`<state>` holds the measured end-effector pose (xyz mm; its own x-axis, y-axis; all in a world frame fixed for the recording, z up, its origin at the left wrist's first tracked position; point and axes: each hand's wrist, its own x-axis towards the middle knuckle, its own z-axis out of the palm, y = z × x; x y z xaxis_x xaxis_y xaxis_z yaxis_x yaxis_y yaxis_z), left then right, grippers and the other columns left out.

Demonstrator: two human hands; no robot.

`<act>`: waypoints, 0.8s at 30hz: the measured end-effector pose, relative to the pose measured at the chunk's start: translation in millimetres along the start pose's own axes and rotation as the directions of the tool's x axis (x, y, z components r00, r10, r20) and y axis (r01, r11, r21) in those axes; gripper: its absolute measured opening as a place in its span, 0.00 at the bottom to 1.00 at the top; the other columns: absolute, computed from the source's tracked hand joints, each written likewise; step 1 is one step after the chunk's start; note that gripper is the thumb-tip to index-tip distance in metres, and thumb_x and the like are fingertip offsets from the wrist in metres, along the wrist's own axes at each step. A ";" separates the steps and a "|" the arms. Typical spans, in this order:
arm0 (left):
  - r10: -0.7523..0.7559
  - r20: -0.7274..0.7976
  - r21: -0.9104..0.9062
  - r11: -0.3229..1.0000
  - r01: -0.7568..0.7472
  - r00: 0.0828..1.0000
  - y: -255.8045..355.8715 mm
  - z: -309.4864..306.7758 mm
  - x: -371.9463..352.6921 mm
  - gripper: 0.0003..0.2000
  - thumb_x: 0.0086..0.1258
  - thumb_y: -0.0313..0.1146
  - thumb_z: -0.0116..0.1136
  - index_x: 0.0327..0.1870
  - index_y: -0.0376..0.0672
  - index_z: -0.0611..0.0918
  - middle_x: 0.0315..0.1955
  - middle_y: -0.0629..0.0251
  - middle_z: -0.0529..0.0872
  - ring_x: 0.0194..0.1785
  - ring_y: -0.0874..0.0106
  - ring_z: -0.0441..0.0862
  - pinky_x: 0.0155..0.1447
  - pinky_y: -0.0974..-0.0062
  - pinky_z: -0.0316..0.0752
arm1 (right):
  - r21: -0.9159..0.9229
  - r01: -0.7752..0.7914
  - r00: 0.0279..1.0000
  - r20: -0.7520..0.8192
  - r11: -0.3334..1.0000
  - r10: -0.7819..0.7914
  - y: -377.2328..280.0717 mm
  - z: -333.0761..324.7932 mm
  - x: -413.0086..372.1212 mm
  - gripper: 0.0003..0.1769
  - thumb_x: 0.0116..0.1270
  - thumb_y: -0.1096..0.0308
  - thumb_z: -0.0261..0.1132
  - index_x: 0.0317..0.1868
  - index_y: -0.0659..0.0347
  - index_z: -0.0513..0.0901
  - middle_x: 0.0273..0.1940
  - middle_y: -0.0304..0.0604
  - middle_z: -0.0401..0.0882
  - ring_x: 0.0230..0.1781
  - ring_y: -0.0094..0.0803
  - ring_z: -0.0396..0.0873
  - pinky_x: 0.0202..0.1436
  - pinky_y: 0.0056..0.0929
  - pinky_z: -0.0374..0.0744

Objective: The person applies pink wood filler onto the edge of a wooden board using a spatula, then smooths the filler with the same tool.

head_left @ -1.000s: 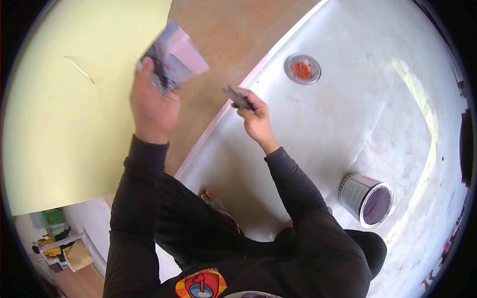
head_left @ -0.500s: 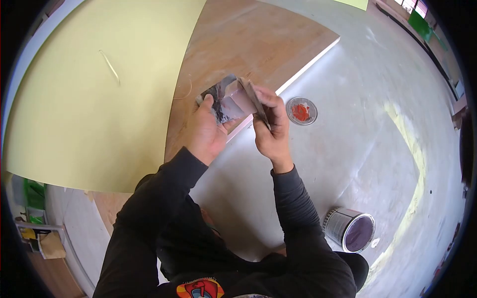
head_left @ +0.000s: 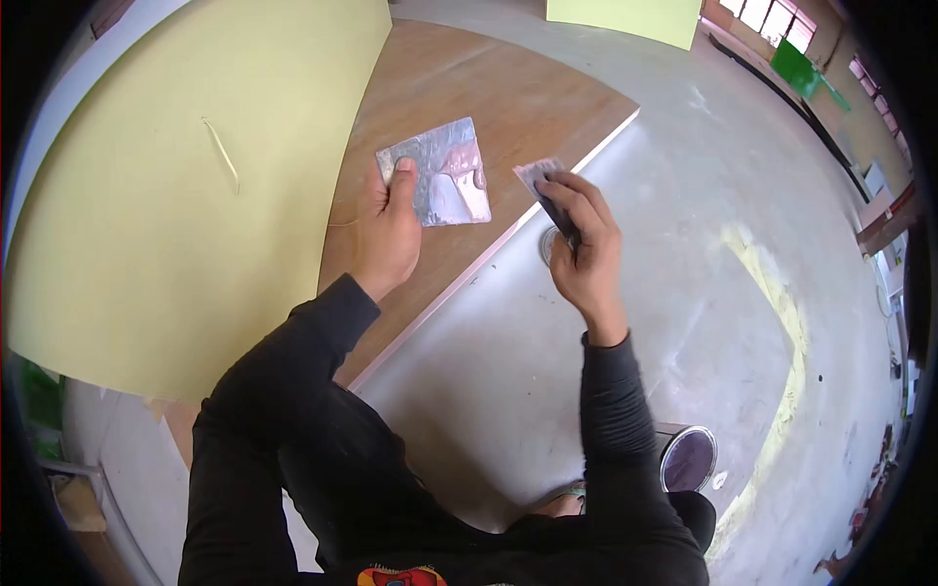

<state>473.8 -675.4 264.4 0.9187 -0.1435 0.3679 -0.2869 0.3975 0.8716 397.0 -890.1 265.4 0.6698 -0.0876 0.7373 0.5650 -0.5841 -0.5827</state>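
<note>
My left hand (head_left: pixel 388 234) grips a flat grey metal plate (head_left: pixel 427 156) at its left side, thumb on top. A smear of pinkish filler paste (head_left: pixel 461 161) lies on the plate's right half. My right hand (head_left: pixel 593 256) is closed around a thin filler spreader (head_left: pixel 535 174) with pink paste along its far edge. A gap separates the spreader from the plate. Both are held above a brown board (head_left: pixel 469 73) with a pale edge (head_left: pixel 508 231). Behind my right fingers, a round lid (head_left: pixel 548 246) is mostly hidden.
A large yellow curved sheet (head_left: pixel 147 244) stands along the left. An open can (head_left: pixel 689 459) with a dark purple inside sits beside my right forearm on the grey floor (head_left: pixel 674 322). A yellow streak (head_left: pixel 787 332) marks the floor at right. Green objects (head_left: pixel 796 68) are far back.
My hands have moved apart; the spreader has come off the plate and shifted right. The plate is now turned face-up, showing the paste. The view has shifted, and the lid is now mostly covered.
</note>
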 end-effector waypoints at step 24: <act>0.027 -0.201 -0.219 0.973 -0.072 0.979 -7.3 -30.1 39.3 0.12 0.77 0.35 0.54 0.56 0.42 0.75 0.55 0.64 0.79 0.59 0.68 0.77 0.61 0.66 0.74 | 0.239 -0.628 0.774 0.291 0.740 0.562 191.4 27.6 -98.1 0.28 0.56 0.88 0.49 0.57 0.67 0.79 0.53 0.43 0.82 0.58 0.31 0.78 0.66 0.27 0.71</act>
<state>520.1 -656.7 262.8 0.9464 0.0523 0.3187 -0.2858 0.5952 0.7510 452.7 -971.0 72.1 0.9764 -0.1614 0.1433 0.1128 -0.1842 -0.9764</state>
